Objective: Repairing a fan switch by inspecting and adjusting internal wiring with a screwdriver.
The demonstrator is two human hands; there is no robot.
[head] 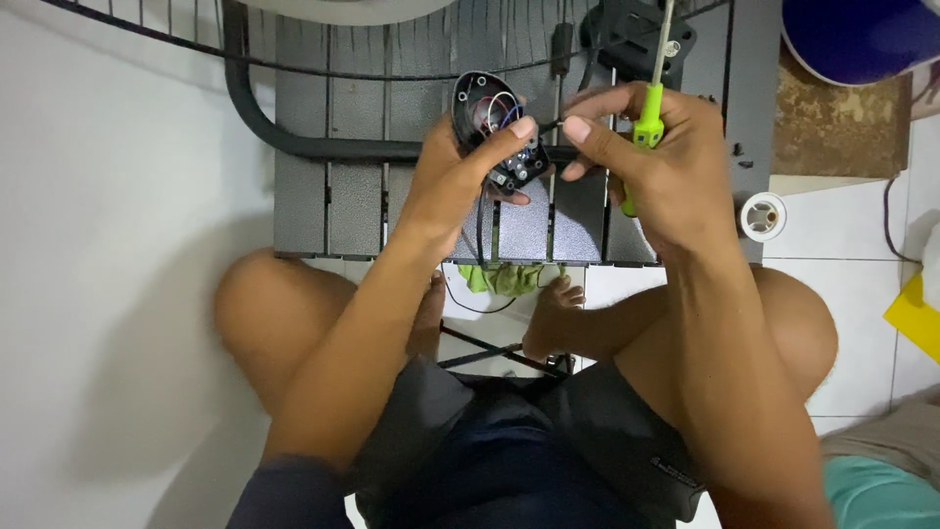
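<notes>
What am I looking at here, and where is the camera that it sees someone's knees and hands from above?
The camera sits on a person's head and looks down, so you see their own arms, bent knees and feet. They sit on a white tiled floor before a low grey slatted table. The left hand holds a black oval housing, open so that thin coloured wires show inside. The right hand grips a green-handled screwdriver while its fingertips pinch something small at the housing's edge. A green cloth lies under the table, and a white lamp socket lies on the floor to the right.
</notes>
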